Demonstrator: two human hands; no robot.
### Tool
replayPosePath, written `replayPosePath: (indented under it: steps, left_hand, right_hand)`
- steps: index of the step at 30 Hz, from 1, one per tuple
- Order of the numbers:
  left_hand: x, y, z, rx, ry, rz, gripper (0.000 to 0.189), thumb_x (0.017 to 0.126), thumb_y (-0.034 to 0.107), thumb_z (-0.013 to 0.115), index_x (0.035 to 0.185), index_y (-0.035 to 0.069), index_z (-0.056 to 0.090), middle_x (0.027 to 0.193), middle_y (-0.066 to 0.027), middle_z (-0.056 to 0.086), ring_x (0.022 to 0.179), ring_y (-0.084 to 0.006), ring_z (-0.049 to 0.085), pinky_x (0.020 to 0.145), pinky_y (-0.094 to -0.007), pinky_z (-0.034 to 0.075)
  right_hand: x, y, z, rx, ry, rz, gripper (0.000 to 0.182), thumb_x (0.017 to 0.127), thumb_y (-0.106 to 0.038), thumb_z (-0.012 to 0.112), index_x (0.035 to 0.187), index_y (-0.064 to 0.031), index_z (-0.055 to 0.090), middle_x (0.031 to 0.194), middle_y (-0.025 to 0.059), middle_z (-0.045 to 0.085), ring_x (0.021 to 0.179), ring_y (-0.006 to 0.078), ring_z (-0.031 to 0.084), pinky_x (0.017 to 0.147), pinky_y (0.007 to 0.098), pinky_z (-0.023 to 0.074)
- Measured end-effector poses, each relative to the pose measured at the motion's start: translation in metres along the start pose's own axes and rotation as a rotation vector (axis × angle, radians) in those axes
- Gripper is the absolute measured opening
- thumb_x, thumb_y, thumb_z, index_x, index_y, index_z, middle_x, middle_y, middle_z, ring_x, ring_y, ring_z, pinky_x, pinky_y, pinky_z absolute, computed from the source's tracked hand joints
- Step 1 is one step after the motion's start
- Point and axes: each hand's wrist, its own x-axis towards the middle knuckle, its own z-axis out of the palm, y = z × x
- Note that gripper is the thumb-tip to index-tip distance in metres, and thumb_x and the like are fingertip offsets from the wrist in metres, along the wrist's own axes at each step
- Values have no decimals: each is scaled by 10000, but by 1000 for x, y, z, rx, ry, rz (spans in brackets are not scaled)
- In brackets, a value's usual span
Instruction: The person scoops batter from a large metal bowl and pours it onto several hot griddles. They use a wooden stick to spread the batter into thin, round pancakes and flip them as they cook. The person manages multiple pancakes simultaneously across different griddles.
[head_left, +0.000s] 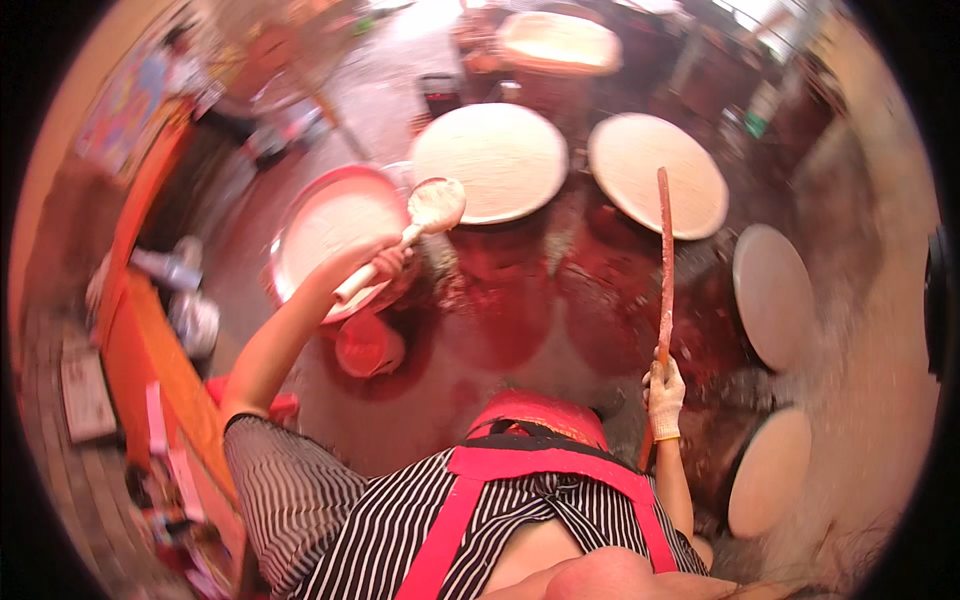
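Observation:
My bare left hand (388, 261) grips the pale handle of a ladle (437, 206) whose bowl is coated with creamy batter. It is over the near right side of a red-rimmed basin (352, 172) holding pale batter (337, 217). In a white knit glove, my right hand (665, 397) holds a long wooden stick (666, 277) pointing away from me. The stick's far end overlaps a round griddle (660, 176) covered by a pale layer. Beyond the ladle lies another round griddle (491, 165) with a similar pale, faintly ridged layer.
More round pale-topped surfaces stand to the right (774, 296), nearer right (771, 474) and far ahead (556, 43). A red plastic jug (367, 346) sits below the basin. An orange table (154, 356) borders the left, with bags (196, 322) beside it. A person (187, 71) is farther left.

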Motion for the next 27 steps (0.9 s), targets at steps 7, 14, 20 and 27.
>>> replayPosePath:
  steps: [7,14,20,27]
  left_hand:
    - [87,-121,226,652,-56,-336,241,899,71,441,1118,-25,411,659,14,390,451,-45,367,338,-165,305]
    - [231,-305,430,2436,-423,820,277,839,174,583,1059,9,548,713,-33,571,529,-73,517,446,-247,421]
    - [334,-407,444,2667,-568,1315,200,746,45,554,939,-4,547,777,-241,610,793,-418,597,709,-499,445]
    - [474,-425,395,2286,-508,1187,260,689,60,625,922,-7,531,721,-175,619,663,-301,631,588,-402,486]
  right_hand:
    - [-39,5,-146,198,218,-72,420,932,-439,518,999,-34,606,603,7,548,391,48,439,344,210,321]
    - [-5,-72,-271,-122,302,-504,432,980,-325,432,1317,-60,487,718,49,598,509,85,514,482,234,406]
    - [41,-112,-322,-605,533,-637,452,939,-108,485,1378,-199,429,1085,180,592,926,367,598,751,336,490]
    - [63,-30,-322,333,464,294,419,964,-189,462,1381,-212,427,1110,95,650,1008,224,623,847,314,477]
